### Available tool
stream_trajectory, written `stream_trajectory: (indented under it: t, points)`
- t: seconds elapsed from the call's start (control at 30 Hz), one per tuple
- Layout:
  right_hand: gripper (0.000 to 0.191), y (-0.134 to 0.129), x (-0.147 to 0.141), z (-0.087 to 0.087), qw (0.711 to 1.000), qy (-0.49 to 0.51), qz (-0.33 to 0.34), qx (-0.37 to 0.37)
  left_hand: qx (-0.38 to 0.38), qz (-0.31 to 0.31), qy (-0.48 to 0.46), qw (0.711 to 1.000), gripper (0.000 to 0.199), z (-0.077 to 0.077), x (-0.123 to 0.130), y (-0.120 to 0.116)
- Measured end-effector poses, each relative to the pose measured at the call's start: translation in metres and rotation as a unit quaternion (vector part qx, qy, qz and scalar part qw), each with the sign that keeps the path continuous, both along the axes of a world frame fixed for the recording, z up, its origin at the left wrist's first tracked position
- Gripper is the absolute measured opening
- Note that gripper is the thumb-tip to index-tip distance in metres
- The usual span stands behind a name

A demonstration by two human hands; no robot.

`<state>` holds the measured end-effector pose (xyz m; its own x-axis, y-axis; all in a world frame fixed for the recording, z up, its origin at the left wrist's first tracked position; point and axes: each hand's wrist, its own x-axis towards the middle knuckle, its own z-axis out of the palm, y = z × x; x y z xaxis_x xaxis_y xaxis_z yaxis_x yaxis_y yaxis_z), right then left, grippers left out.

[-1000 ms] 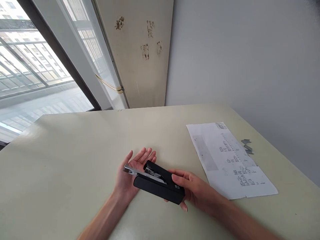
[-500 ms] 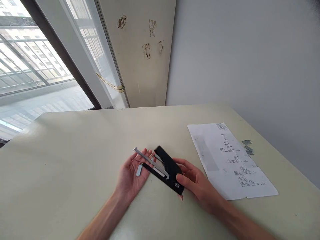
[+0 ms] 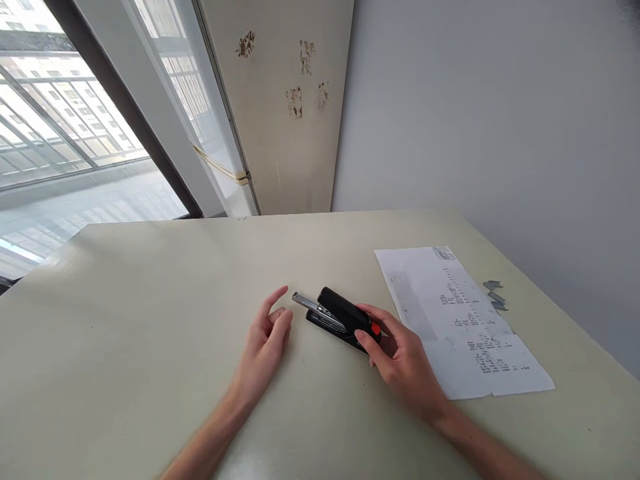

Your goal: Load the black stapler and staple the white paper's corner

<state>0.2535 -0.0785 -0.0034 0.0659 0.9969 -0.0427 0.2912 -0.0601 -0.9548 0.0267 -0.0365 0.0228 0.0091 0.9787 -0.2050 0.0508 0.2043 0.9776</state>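
Observation:
My right hand [image 3: 400, 347] is wrapped round the rear end of a black stapler [image 3: 345, 313], thumb on its near side and fingers behind. The stapler is spread open, with its metal magazine [image 3: 317, 309] sticking out between the raised top and the base, toward the left. An orange-red part [image 3: 375, 328] shows at its rear. Just left of the stapler, not touching it, my left hand [image 3: 265, 347] is closed, index finger stretched out and the others curled in. The staple strip seen in its palm earlier is hidden now, apparently inside the curled fingers.
A printed sheet of paper [image 3: 460, 327] lies on the pale table [image 3: 150, 347] right of the stapler. Several small grey strips [image 3: 495, 295] lie beyond its right edge. A wall [image 3: 475, 120] rises behind, with a window [image 3: 65, 120] at the left.
My left hand has turned over from an open palm bearing a staple strip and curled its fingers. My right hand has moved slightly right and rotated the stapler, drawing it away from the left hand.

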Motion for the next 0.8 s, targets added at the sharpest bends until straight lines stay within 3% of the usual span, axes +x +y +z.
stream_trajectory:
  t: [0.2,0.37,0.43,0.6,0.7,0.8]
  points:
    - [0.038,-0.001,0.000,-0.004,0.999,-0.026,0.020,0.031,-0.044,-0.029,0.073,0.996,0.067,0.007,0.001,-0.001]
    - [0.036,0.002,0.001,-0.009,0.995,-0.059,0.044,0.073,-0.052,-0.132,0.066,0.988,0.066,0.008,0.002,-0.003]
    - [0.036,0.003,0.001,-0.010,0.992,-0.075,0.057,0.082,-0.055,-0.142,0.042,0.987,0.066,0.004,0.003,-0.003]
    - [0.031,0.006,-0.001,-0.011,0.988,-0.105,0.065,0.095,-0.065,0.000,-0.127,0.990,0.041,-0.002,-0.002,0.005]
    - [0.030,0.019,-0.008,-0.009,0.986,-0.118,0.066,0.097,-0.080,0.057,-0.273,0.957,0.017,0.000,-0.008,0.012]
    - [0.027,0.048,-0.022,-0.009,0.980,-0.132,0.080,0.125,-0.094,0.086,-0.392,0.911,0.016,0.002,-0.013,0.015]
